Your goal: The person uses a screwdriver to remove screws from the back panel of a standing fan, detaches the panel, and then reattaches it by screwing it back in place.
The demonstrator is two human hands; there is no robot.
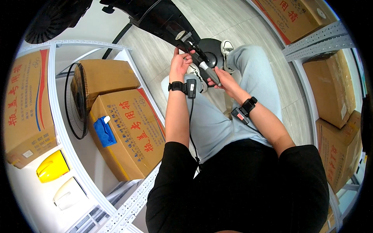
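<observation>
My right hand (225, 82) is wrapped around a grey-handled tool (211, 73) with a white front end, which points up and left toward a black stand. The tool's exact kind is unclear. My left hand (181, 65) is raised beside the stand's lower part, fingers curled in; whether a small part sits between them I cannot make out. A long black body (165, 23) slopes down from the top to a round black base (213, 46) on the floor. A small round pale disc (180, 35) shows on that body, just above my left hand.
Left, a shelf rack (87, 171) bears cardboard boxes (128, 132), a black wire fan guard (77, 101), a blue cloth (105, 132), a yellow scoop-like piece (53, 167) and a white one (70, 193). More boxes (328, 89) fill the right rack. My knees flank the base; cables hang from both wrist devices.
</observation>
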